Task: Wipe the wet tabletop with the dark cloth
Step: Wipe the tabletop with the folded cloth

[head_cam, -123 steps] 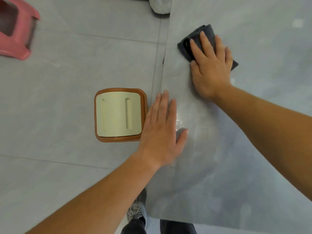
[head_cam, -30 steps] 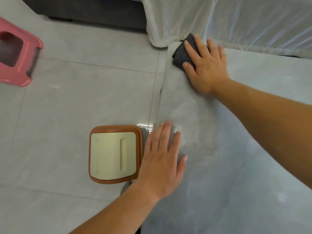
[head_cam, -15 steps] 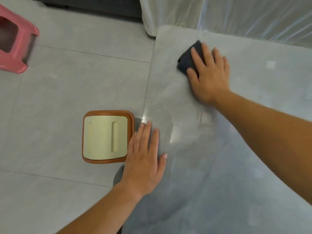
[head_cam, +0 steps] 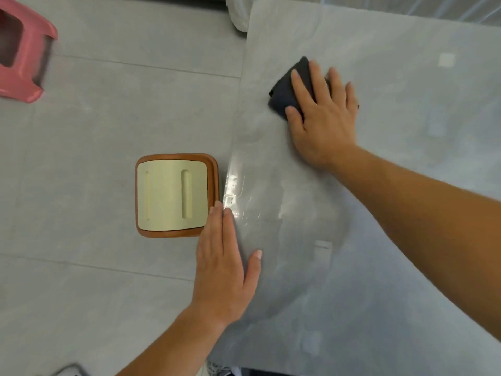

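Observation:
A grey stone-look tabletop (head_cam: 393, 199) fills the right half of the view, with wet streaks shining near its left edge. The dark folded cloth (head_cam: 286, 90) lies on its far left part. My right hand (head_cam: 322, 115) presses flat on the cloth, fingers spread over it, so most of the cloth is hidden under the palm. My left hand (head_cam: 225, 270) rests flat on the table's left edge, fingers together, holding nothing.
A brown stool with a cream seat (head_cam: 173, 195) stands on the tiled floor right beside the table's left edge. A pink plastic stool (head_cam: 24, 58) is at the far left. White plastic-covered furniture (head_cam: 238, 12) touches the table's far corner.
My right hand has drawn the cloth back from the table's far left corner toward me and slightly right. My left hand stays flat on the left edge.

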Action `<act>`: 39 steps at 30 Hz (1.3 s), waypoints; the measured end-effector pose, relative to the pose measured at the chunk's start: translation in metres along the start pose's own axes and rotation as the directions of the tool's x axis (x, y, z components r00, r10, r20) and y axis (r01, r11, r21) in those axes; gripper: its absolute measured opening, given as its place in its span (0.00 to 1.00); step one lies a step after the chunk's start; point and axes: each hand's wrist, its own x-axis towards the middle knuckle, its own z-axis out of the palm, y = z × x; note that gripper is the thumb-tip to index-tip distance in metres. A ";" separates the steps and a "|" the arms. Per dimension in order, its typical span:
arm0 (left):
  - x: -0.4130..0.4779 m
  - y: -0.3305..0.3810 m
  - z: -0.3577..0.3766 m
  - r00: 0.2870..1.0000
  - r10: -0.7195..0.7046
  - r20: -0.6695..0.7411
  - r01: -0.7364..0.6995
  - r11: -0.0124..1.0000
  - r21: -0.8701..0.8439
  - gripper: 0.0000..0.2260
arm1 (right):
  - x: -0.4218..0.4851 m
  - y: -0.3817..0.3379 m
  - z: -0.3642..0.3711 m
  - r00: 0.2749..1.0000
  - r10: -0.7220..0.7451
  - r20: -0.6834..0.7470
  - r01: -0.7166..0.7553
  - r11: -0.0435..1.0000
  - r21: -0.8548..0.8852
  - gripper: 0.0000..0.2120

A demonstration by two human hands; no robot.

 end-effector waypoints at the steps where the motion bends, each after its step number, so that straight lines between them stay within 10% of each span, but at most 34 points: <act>1: 0.000 0.000 0.002 1.000 -0.008 -0.007 0.008 1.000 -0.024 0.34 | 0.001 -0.010 0.003 1.000 0.024 -0.005 -0.024 1.000 -0.003 0.30; 9: -0.053 -0.003 0.006 0.995 -0.087 0.047 0.094 0.980 -0.178 0.34 | -0.136 -0.048 0.014 0.772 -0.606 0.189 0.619 0.785 -0.010 0.28; 15: -0.059 -0.017 0.008 0.999 -0.011 0.045 0.026 0.930 -0.367 0.32 | -0.065 -0.064 0.017 0.998 -0.053 0.024 0.053 0.999 -0.003 0.29; 24: -0.083 -0.029 0.006 1.000 0.009 0.011 0.001 0.729 -0.684 0.24 | -0.257 -0.044 0.019 0.761 -0.616 0.205 0.625 0.780 0.024 0.27; 28: -0.086 -0.033 0.010 0.998 0.016 0.064 0.026 0.798 -0.602 0.30 | -0.182 -0.013 0.008 0.995 -0.092 0.042 0.092 0.996 0.019 0.29; 31: -0.089 -0.034 0.011 0.997 0.027 0.067 0.016 0.820 -0.572 0.30 | -0.167 -0.018 0.006 0.978 0.205 0.045 -0.207 0.978 0.037 0.30; 39: -0.092 -0.035 0.017 0.995 -0.057 0.078 0.093 0.777 -0.622 0.36 | -0.338 -0.058 0.031 0.892 -0.438 0.111 0.441 0.898 0.001 0.27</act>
